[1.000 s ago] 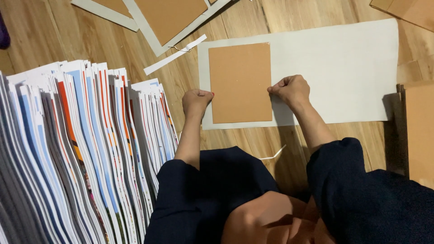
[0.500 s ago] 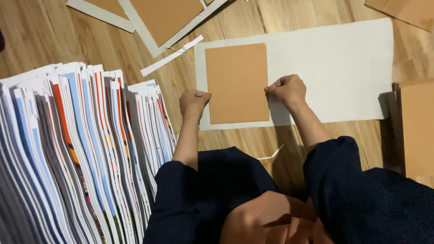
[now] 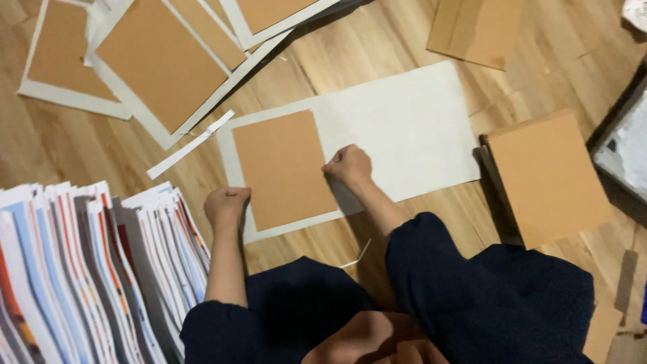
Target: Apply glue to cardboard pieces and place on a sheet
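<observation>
A brown cardboard rectangle (image 3: 282, 168) lies on the left part of a large white paper sheet (image 3: 404, 128) spread on the wooden floor. My left hand (image 3: 226, 205) is closed in a fist and presses at the cardboard's lower left edge. My right hand (image 3: 348, 165) is also fisted and rests on the cardboard's right edge, where it meets the white sheet. Neither hand visibly holds anything. Both forearms come out of dark blue sleeves.
A fanned stack of printed sheets (image 3: 87, 269) fills the lower left. Finished cardboard-on-white pieces (image 3: 158, 64) lie at the top left, with a loose white strip (image 3: 191, 144). A stack of brown boards (image 3: 549, 176) sits at the right, another board (image 3: 475, 30) at the top.
The view has shifted and tilted. My right hand has slid up along the cardboard's right edge; my left hand stays near the lower left edge.
</observation>
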